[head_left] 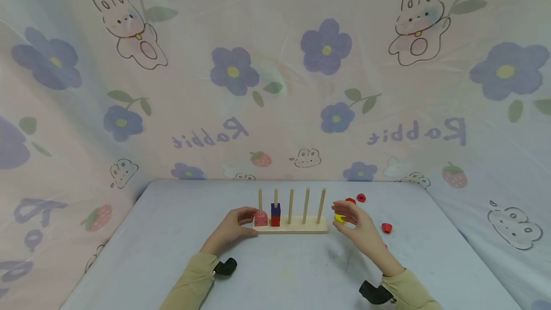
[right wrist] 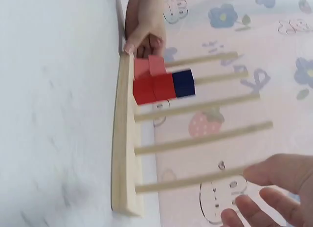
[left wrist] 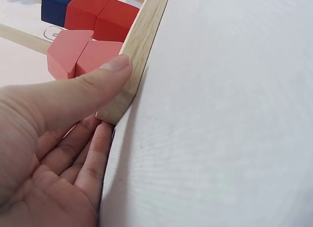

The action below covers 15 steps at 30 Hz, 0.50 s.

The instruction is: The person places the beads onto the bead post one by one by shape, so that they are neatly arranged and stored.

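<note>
A wooden peg stand (head_left: 297, 228) with several upright pegs lies across the table. My left hand (head_left: 236, 225) grips its left end, the thumb (left wrist: 110, 73) against the front edge and the fingers curled behind. Two pink blocks (left wrist: 73, 56) sit on the leftmost peg. The peg beside it carries red blocks (right wrist: 154, 88) with a dark blue block (right wrist: 184, 83) on top. Off the stand's right end is my right hand (head_left: 361, 227), thumb and fingers apart with nothing seen between them in its wrist view. A yellow block (head_left: 339, 218) shows past those fingers in the head view, partly hidden.
To the right of the stand lie several small red pieces, one at the back (head_left: 361, 197) and another nearer the right side (head_left: 386, 227). One red piece (head_left: 350, 200) is partly hidden behind my right hand. A patterned curtain (head_left: 280, 109) hangs behind the table.
</note>
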Each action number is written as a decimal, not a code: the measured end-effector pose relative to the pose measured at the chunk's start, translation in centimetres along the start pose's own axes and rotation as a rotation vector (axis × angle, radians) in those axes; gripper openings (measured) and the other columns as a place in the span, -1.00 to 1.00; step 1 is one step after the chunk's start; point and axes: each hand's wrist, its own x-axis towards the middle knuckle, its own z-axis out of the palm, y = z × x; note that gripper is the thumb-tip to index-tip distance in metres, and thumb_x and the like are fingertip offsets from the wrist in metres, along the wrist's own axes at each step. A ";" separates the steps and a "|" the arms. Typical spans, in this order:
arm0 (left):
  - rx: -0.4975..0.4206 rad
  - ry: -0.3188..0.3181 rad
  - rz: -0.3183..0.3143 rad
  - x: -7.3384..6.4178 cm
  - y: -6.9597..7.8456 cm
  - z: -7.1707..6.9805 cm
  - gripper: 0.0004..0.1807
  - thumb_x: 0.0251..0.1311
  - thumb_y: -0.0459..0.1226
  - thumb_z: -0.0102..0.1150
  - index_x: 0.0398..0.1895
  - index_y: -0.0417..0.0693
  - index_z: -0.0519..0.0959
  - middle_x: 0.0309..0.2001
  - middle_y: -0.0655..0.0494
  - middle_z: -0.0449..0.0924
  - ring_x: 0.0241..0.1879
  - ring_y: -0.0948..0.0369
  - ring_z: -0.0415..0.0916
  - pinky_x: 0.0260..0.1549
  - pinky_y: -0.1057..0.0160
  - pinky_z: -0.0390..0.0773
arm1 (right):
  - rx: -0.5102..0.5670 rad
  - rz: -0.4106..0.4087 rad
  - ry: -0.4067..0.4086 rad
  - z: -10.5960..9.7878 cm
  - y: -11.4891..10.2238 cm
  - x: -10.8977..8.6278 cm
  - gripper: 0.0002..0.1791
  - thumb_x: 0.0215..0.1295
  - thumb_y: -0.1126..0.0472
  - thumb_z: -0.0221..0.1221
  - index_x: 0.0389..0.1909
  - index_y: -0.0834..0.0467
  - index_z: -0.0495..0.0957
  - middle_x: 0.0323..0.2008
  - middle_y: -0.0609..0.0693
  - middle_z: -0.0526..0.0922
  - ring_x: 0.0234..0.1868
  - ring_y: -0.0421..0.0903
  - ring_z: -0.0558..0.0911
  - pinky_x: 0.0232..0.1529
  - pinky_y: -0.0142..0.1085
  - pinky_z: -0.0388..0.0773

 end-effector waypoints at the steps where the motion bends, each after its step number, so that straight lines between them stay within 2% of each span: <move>1: 0.002 -0.001 -0.002 0.0 0.0 0.0 -0.29 -0.11 -0.39 0.49 0.20 -0.17 0.44 0.17 -0.10 0.45 0.14 -0.03 0.44 0.13 0.11 0.47 | -0.011 0.007 0.005 -0.4 0.2 0.1 -0.49 0.13 0.43 0.30 0.13 0.25 0.43 0.04 0.15 0.57 0.06 0.09 0.55 0.09 -0.02 0.49; 9: 0.007 -0.005 0.004 0.0 -0.1 0.0 -0.30 -0.11 -0.39 0.48 0.20 -0.19 0.44 0.17 -0.10 0.45 0.14 -0.03 0.44 0.12 0.11 0.47 | -0.099 -0.083 0.021 -3.0 2.3 1.5 -0.49 0.12 0.51 0.27 0.13 0.27 0.43 0.01 0.19 0.58 0.02 0.20 0.54 0.04 -0.16 0.56; 11: 0.000 -0.003 0.000 0.1 -0.1 0.0 -0.29 -0.11 -0.40 0.49 0.20 -0.18 0.44 0.17 -0.10 0.45 0.14 -0.02 0.44 0.12 0.11 0.47 | -0.125 -0.088 0.009 -3.3 3.0 1.9 -0.48 0.12 0.51 0.27 0.13 0.29 0.42 0.00 0.22 0.58 0.00 0.23 0.54 0.01 -0.11 0.57; 15: -0.005 -0.003 -0.002 0.0 -0.1 0.0 -0.29 -0.12 -0.39 0.49 0.20 -0.18 0.44 0.16 -0.09 0.45 0.14 -0.02 0.44 0.12 0.10 0.47 | -0.173 -0.068 -0.020 -3.9 4.5 2.9 -0.46 0.11 0.52 0.27 0.14 0.31 0.40 -0.01 0.26 0.57 -0.01 0.24 0.54 -0.02 0.10 0.53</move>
